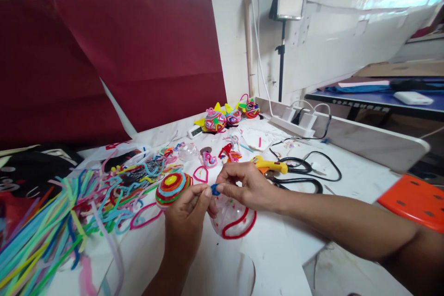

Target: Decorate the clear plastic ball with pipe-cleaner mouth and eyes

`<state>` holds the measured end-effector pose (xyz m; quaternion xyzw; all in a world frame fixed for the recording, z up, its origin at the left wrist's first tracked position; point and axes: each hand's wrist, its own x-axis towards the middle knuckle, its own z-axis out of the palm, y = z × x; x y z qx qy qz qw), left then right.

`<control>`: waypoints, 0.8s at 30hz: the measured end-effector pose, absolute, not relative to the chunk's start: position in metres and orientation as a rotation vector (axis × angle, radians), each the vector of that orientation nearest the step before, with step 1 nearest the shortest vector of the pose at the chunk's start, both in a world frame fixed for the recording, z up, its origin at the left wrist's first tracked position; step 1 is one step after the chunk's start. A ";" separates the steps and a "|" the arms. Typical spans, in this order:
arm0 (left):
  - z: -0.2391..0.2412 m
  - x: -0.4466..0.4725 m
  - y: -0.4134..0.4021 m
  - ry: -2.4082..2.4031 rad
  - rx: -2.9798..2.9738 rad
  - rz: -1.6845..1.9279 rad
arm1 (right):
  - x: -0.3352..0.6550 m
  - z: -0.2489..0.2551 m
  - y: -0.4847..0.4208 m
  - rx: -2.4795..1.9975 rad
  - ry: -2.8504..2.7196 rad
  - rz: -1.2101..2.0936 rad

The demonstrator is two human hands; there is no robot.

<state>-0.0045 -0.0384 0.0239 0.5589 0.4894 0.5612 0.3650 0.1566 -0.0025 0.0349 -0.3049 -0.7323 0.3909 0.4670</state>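
Note:
A small piece of blue pipe cleaner (215,189) is pinched between the fingertips of both hands. My left hand (190,208) grips it from the left, and my right hand (243,187) from the right. Just below them, a clear plastic dome (222,219) with a red pipe-cleaner loop (240,235) along its edge rests on the white table, partly hidden by the fingers. Beside my left hand sits a half ball wrapped in coloured pipe-cleaner rings (171,188). A pink pipe-cleaner loop (201,174) lies behind the hands.
Loose pipe cleaners (45,231) spread over the left side. Scissors with black handles (301,184) and a yellow glue gun (268,165) lie right of my hands. Finished colourful fish figures (215,120) stand at the back near a power strip (293,125). An orange stool (414,201) is at right.

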 end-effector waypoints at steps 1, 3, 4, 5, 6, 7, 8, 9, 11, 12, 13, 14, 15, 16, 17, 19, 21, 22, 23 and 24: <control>0.024 -0.005 -0.038 1.264 1.439 1.442 | 0.157 0.034 -0.002 -0.752 -1.790 0.971; 0.023 -0.006 -0.037 1.270 1.431 1.439 | 0.156 0.033 -0.002 -0.759 -1.771 1.008; 0.023 -0.007 -0.035 1.263 1.422 1.435 | 0.156 0.033 -0.001 -0.761 -1.750 1.042; 0.023 -0.008 -0.034 1.246 1.407 1.432 | 0.156 0.033 0.000 -0.764 -1.722 1.085; 0.023 -0.009 -0.032 1.217 1.383 1.434 | 0.155 0.033 0.001 -0.768 -1.685 1.133; 0.024 -0.010 -0.030 1.178 1.353 1.440 | 0.154 0.033 0.002 -0.773 -1.640 1.183; 0.024 -0.011 -0.029 1.138 1.320 1.448 | 0.153 0.034 0.002 -0.779 -1.586 1.230; 0.024 -0.011 -0.028 1.106 1.287 1.455 | 0.153 0.035 0.003 -0.786 -1.531 1.274; 0.025 -0.010 -0.029 1.095 1.246 1.454 | 0.151 0.038 0.003 -0.797 -1.436 1.356; 0.025 -0.009 -0.029 1.112 1.248 1.440 | 0.151 0.039 0.003 -0.799 -1.399 1.394; 0.025 -0.008 -0.030 1.135 1.259 1.423 | 0.151 0.040 0.002 -0.800 -1.374 1.428; 0.024 -0.007 -0.031 1.158 1.274 1.407 | 0.151 0.040 0.002 -0.797 -1.364 1.459; 0.024 -0.006 -0.031 1.175 1.288 1.393 | 0.151 0.041 0.001 -0.791 -1.365 1.485; 0.024 -0.006 -0.032 1.186 1.302 1.379 | 0.151 0.041 0.001 -0.783 -1.375 1.503; 0.024 -0.007 -0.032 1.192 1.310 1.362 | 0.152 0.041 0.002 -0.778 -1.390 1.514; 0.024 -0.008 -0.032 1.207 1.315 1.344 | 0.153 0.040 0.002 -0.774 -1.419 1.513; 0.025 -0.008 -0.032 1.225 1.325 1.349 | 0.154 0.039 0.004 -0.781 -1.451 1.482; 0.025 -0.008 -0.033 1.236 1.335 1.355 | 0.155 0.038 0.004 -0.781 -1.476 1.463; 0.026 -0.008 -0.033 1.245 1.348 1.360 | 0.156 0.038 0.005 -0.780 -1.509 1.442; 0.026 -0.008 -0.033 1.253 1.365 1.363 | 0.157 0.038 0.006 -0.775 -1.541 1.419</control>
